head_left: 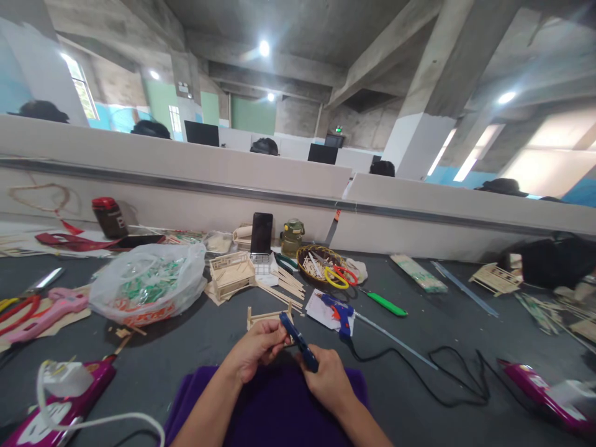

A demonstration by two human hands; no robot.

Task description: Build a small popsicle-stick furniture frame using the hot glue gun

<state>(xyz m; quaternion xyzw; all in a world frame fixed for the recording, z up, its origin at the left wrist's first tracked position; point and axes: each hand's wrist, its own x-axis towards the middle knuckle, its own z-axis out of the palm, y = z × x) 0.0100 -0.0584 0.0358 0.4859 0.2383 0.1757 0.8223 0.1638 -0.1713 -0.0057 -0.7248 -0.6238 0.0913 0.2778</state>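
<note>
Concrete ceiling (302,28) spanned top. Dark counter (149,351) filled lower half; white partition (209,162) crossed middle. Lower centre: right hand (328,379), grip wrapped round blue tool (299,340); left hand (258,347), grip narrow, contents unclear.

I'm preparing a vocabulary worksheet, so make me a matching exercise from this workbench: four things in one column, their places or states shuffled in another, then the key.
Things
1. dark blue hand tool
2. blue glue gun with orange trigger
3. black phone
4. white plastic bag

Places or states
A. propped upright near the partition
B. holding green pieces
C. gripped in the person's right hand
D. lying on white paper

Right pairs: 1-C, 2-D, 3-A, 4-B
</note>
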